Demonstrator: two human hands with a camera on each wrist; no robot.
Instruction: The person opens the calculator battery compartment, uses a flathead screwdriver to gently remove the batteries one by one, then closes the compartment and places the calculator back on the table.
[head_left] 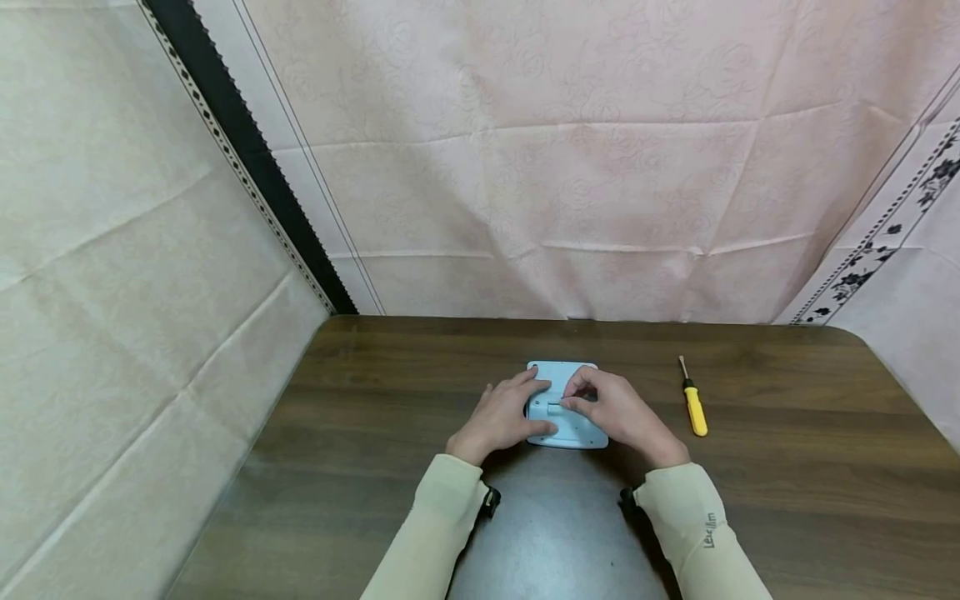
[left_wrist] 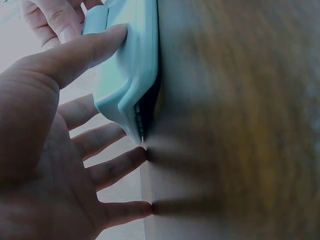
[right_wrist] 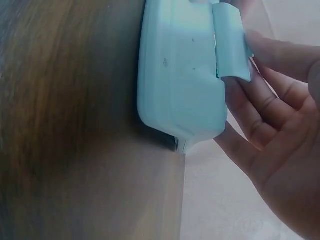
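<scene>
A light blue plastic device [head_left: 576, 432] lies flat on the table, with a few small holes in its upper face. My left hand [head_left: 502, 417] steadies its left side. In the left wrist view, the left thumb [left_wrist: 102, 45] lies along the blue surface while the other fingers spread out fairly straight, the lowest ones touching the table. My right hand [head_left: 618, 407] pinches a small curved cover [right_wrist: 231, 45], which stands tilted up from the device's middle in the right wrist view. Whether the cover is fully detached cannot be seen.
A screwdriver [head_left: 696, 410] with a yellow handle lies to the right of the right hand, its tip pointing away. The brown wooden table [head_left: 360, 417] ends at a pale cloth backdrop [head_left: 562, 183]. More cloth hangs at both sides.
</scene>
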